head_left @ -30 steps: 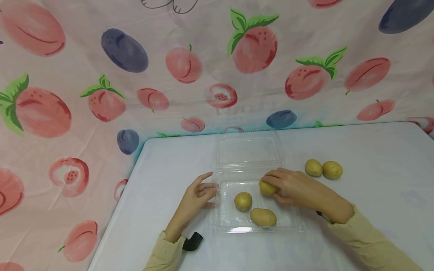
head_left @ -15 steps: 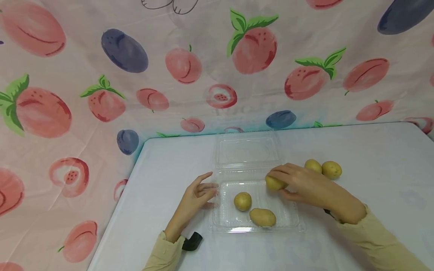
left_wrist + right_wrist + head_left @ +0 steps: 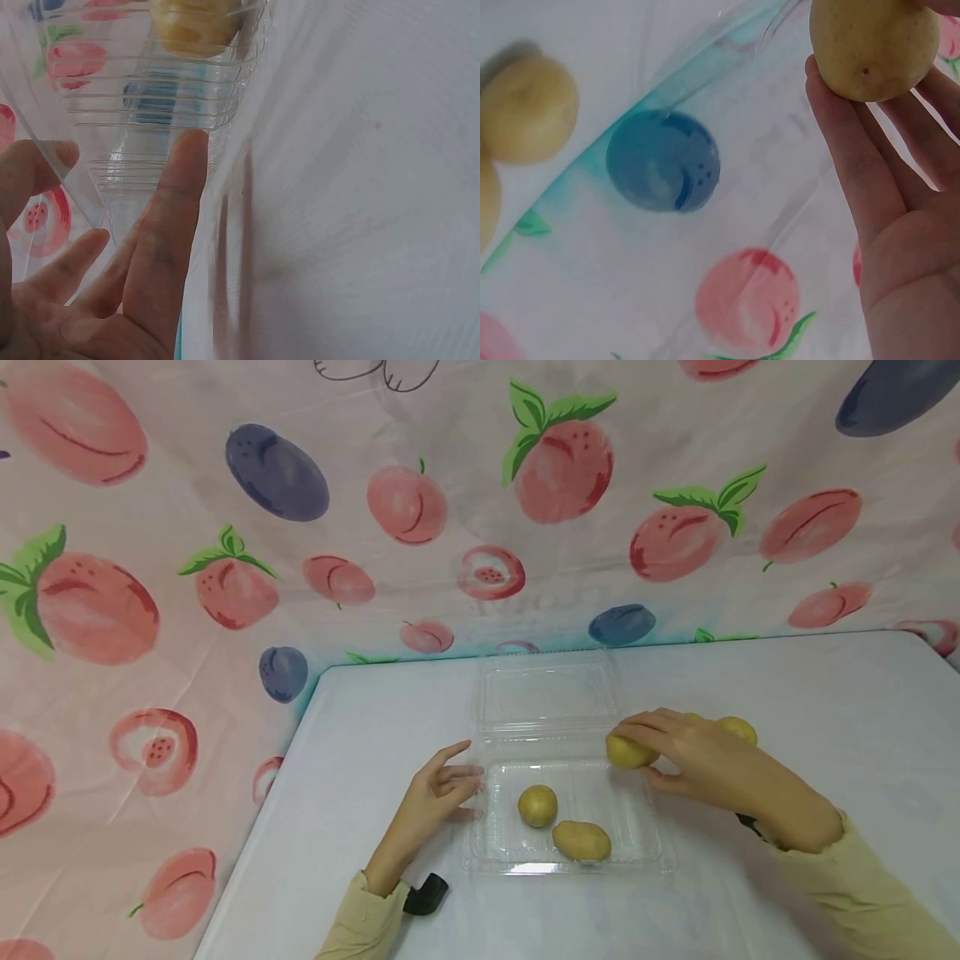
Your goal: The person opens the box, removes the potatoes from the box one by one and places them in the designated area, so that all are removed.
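My right hand [image 3: 693,747] grips a yellow potato [image 3: 630,752] between thumb and fingers, over the back right corner of a clear plastic clamshell box [image 3: 487,852]. In the right wrist view, fingers lie along the underside of this potato [image 3: 874,49]. Inside the box sit a round potato [image 3: 537,806] and a longer potato [image 3: 582,842]. My left hand [image 3: 431,802] is at the box's left side, fingers loosely spread. In the left wrist view, its fingers [image 3: 176,180] reach the ribbed wall, with the clear rim between them.
Two more potatoes lie on the white table [image 3: 360,710] at the right; the right hand partly hides them, leaving one potato [image 3: 738,730] visible. The box lid [image 3: 551,693] lies folded back toward the fruit-patterned cloth [image 3: 420,427] behind the table.
My right hand has lifted the potato and carried it to the right and back, from inside the box to its back right corner. My left hand has stayed in place.
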`<state>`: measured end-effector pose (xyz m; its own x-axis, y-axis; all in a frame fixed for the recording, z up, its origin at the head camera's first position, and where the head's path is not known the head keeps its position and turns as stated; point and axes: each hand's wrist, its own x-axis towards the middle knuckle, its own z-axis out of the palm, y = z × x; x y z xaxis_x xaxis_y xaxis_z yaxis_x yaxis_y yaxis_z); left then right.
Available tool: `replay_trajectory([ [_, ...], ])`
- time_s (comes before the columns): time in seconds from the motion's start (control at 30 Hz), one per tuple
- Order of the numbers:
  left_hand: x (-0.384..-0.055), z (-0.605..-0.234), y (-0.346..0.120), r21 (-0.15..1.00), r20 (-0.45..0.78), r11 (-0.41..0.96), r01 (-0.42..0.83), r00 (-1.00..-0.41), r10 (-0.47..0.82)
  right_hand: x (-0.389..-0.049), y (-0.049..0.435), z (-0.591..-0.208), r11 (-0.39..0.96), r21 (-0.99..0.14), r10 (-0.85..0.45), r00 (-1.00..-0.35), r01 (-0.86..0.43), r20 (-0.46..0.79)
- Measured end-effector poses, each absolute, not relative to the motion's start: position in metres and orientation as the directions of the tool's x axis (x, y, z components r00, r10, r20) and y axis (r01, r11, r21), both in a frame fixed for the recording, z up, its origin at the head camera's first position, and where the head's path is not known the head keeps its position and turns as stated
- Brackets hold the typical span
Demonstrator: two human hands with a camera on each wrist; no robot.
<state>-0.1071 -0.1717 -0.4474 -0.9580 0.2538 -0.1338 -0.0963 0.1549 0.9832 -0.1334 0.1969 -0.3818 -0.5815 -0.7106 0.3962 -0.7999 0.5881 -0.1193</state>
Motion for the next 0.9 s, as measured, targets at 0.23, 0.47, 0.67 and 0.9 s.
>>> replay_trajectory([
  [0.23,-0.107,-0.449,-0.171,0.983,-0.138,0.151,-0.103,-0.960,0.243,-0.131,0.209,-0.381,0.670,-0.089,-0.664,-0.649,-0.737,0.372],
  [0.47,-0.106,-0.447,-0.171,0.984,-0.137,0.148,-0.104,-0.961,0.239,-0.132,0.217,-0.382,0.630,-0.100,-0.678,-0.609,-0.770,0.413],
  [0.67,-0.106,-0.447,-0.171,0.983,-0.138,0.150,-0.104,-0.962,0.237,-0.132,0.225,-0.383,0.640,-0.097,-0.670,-0.616,-0.762,0.415],
  [0.9,-0.106,-0.447,-0.171,0.983,-0.138,0.151,-0.103,-0.960,0.242,-0.131,0.232,-0.386,0.658,-0.088,-0.660,-0.629,-0.748,0.411],
])
